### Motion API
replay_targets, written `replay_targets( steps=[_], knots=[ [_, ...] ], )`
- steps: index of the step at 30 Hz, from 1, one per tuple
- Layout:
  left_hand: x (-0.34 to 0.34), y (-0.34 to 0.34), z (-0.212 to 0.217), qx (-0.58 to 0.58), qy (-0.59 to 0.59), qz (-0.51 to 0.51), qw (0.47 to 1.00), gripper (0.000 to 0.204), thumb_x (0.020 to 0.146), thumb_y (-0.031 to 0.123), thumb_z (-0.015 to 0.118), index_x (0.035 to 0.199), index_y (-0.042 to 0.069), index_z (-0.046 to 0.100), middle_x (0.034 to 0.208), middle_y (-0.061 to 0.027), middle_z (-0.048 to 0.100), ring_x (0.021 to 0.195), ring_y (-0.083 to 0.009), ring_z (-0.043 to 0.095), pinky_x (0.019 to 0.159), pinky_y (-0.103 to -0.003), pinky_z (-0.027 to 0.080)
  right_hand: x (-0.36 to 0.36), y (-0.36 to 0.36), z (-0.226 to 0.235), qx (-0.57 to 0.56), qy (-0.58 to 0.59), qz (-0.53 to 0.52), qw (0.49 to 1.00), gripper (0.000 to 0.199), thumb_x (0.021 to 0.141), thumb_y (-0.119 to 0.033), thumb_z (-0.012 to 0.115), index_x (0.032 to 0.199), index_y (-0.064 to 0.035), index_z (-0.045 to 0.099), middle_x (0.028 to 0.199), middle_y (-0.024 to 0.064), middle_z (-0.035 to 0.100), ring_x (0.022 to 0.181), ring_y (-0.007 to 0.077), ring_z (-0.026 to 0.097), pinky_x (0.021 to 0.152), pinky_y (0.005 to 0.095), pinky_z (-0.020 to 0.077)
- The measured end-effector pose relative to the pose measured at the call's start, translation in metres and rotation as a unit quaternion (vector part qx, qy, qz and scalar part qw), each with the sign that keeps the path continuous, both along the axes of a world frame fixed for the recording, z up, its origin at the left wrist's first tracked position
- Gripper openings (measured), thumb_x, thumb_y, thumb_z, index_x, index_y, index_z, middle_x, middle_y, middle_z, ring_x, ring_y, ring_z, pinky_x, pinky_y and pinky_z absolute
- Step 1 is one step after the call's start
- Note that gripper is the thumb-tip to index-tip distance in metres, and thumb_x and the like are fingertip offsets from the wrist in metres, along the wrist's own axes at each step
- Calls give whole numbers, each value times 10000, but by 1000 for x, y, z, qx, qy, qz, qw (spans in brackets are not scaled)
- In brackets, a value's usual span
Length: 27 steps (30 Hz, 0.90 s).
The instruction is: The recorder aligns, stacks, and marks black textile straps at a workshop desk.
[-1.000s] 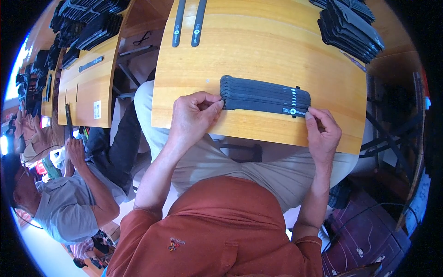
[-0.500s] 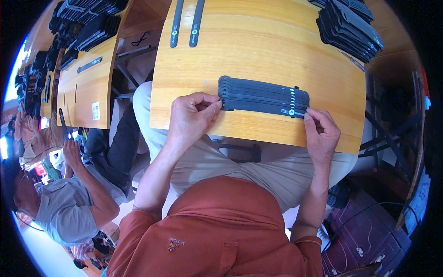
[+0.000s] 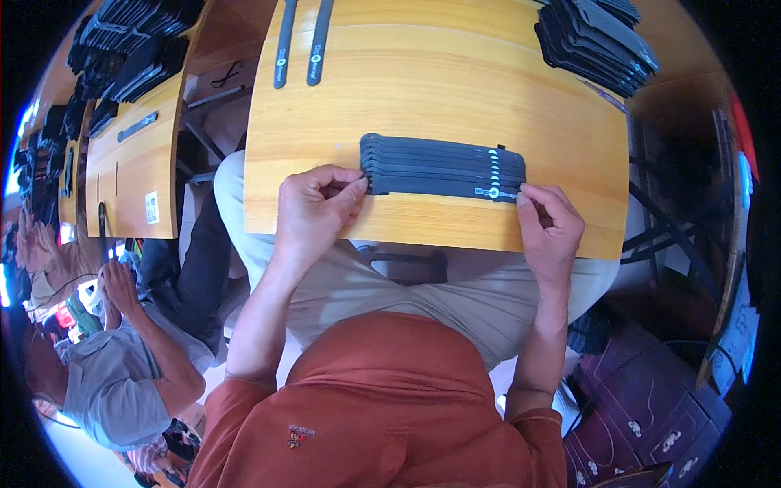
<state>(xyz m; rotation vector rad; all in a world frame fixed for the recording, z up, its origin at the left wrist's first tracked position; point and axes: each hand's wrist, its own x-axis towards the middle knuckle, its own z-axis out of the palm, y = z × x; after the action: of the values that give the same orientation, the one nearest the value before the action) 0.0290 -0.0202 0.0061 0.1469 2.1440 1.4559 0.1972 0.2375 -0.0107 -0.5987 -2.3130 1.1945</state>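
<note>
Where fingers [image 3: 351, 192] pinch, dark straps [image 3: 435, 167], rounded-ended, overlapping

Looks like matt cloth on the overlapping dark straps [image 3: 435, 167], with smooth pale marks [image 3: 494, 193] near one end. Shows smooth, varnished-looking wood on the surface [image 3: 423, 89], with a soft gloss. Reads as matt cloth on the red-brown shirt [image 3: 390, 354] and creased, lighter cloth on the pale trousers [image 3: 455, 313]. Appears dark and lacquered on the cabinet [image 3: 622, 390], with shiny, metal-looking handles [image 3: 671, 442].
</note>
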Motion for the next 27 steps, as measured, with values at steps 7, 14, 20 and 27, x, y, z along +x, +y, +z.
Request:
replay_targets(
  steps=[7,14,20,27],
  knots=[
    [0,0,-1,-7,-1,0,1000,115,963,52,724,993,-56,749,713,-25,691,594,-50,591,547,-214,481,0,-1,3,-3,-11,-11,1000,95,898,10,717,988,35,734,882,121,714,741,168,674,669,275,525],
    [0,1,-2,2,7,-5,1000,110,958,50,729,982,-55,752,710,-27,690,597,-51,593,549,-209,479,-2,-1,3,30,-14,-8,999,94,883,25,714,975,26,732,872,137,715,734,201,690,667,296,535],
    [1,1,-1,-6,15,-2,1000,109,955,46,730,982,-57,754,714,-33,696,610,-54,608,557,-207,497,-3,-2,5,34,-20,-6,999,86,882,27,708,965,21,728,860,136,711,729,218,696,658,313,538],
    [1,0,-3,10,12,-11,1000,108,955,48,731,979,-56,753,726,-38,700,620,-52,612,558,-204,497,-1,1,4,51,-27,2,998,94,871,12,709,963,10,727,863,145,710,746,255,704,667,335,545]
  ],
)
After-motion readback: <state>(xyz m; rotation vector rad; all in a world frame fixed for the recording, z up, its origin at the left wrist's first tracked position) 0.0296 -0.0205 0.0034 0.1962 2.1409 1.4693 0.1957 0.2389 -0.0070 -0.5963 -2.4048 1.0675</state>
